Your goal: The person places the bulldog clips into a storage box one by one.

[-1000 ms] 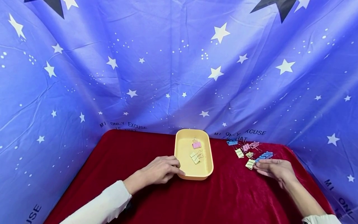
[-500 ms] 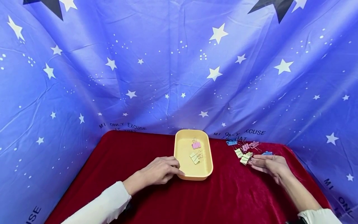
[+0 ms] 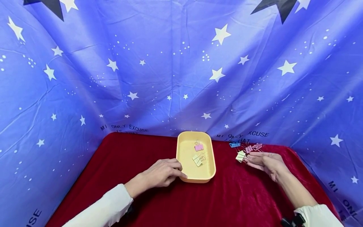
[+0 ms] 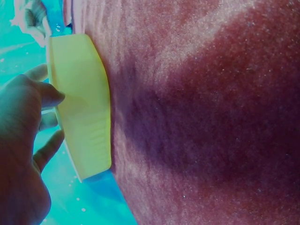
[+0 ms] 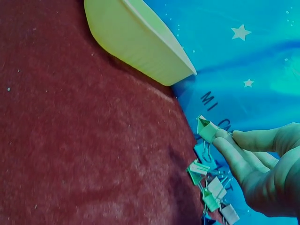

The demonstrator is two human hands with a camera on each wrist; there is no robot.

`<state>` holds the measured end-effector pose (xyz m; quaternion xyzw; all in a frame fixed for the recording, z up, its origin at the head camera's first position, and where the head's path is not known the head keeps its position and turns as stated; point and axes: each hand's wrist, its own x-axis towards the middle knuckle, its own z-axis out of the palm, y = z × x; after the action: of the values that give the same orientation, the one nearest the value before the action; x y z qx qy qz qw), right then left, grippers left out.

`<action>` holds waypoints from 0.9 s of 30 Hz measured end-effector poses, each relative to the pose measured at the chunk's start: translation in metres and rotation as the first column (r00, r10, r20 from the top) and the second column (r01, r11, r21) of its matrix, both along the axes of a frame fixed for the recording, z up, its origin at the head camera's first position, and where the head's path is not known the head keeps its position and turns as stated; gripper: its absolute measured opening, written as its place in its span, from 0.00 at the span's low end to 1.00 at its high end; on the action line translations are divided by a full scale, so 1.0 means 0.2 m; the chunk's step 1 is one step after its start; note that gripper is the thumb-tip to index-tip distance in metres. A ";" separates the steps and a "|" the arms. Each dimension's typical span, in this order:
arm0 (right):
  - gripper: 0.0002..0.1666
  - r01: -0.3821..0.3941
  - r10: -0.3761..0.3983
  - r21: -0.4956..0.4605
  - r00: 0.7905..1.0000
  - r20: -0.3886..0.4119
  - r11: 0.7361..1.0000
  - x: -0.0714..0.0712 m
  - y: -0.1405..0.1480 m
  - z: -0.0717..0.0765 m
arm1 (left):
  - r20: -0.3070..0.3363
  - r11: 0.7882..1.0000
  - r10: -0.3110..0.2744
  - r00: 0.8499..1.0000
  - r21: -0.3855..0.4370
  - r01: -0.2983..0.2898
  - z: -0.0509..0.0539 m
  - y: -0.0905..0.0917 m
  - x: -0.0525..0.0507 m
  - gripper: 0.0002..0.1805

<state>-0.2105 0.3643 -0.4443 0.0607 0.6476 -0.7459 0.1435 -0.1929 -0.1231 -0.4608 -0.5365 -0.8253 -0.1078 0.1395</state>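
Note:
My left hand [image 3: 164, 171] grips the near left corner of a yellow tray [image 3: 213, 167]. In the left wrist view its fingers lie on both sides of the tray's rim [image 4: 84, 103]. Inside the tray are a pink binder clip [image 3: 199, 147] and a pale yellow binder clip [image 3: 198, 160]. Off to the right, my right hand [image 3: 267, 164] pinches a pale yellow binder clip [image 3: 240, 156] by its wire handle. The right wrist view shows this clip [image 5: 206, 129] raised above the others, between thumb and fingers.
Behind the right hand lie a blue clip [image 3: 234, 145] and pink clips [image 3: 248, 148]. A loose yellow-green clip [image 5: 198, 171] shows in the right wrist view. A red velvet cloth [image 3: 136, 208] covers the table. A blue star-printed curtain [image 3: 158, 78] stands behind and at both sides.
My right hand has moved left and slightly away from me with the pale yellow clip, passing over the other clips. The left hand and the tray stay where they were.

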 end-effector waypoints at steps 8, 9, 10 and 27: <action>0.26 -0.008 0.008 -0.003 1.000 0.015 1.000 -0.02 -0.10 0.03 | 0.011 1.000 0.008 1.000 0.004 -0.008 -0.01 0.00 0.01 0.25; 0.26 -0.004 0.004 0.002 1.000 0.018 1.000 -0.03 -0.11 0.03 | 0.012 1.000 0.009 1.000 0.003 -0.009 -0.01 -0.01 0.01 0.25; 0.25 -0.002 0.002 0.007 1.000 0.019 1.000 -0.03 -0.13 0.03 | 0.013 1.000 0.011 1.000 0.002 -0.011 -0.01 -0.01 0.01 0.25; 0.15 0.029 -0.034 0.208 0.999 0.017 0.978 -0.05 -0.21 0.01 | 0.027 1.000 0.017 1.000 -0.020 -0.016 0.00 0.00 0.00 0.24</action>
<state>-0.2206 0.3224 -0.4415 0.0932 0.7193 -0.6758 0.1313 -0.1928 -0.1237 -0.4611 -0.5295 -0.8325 -0.1056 0.1239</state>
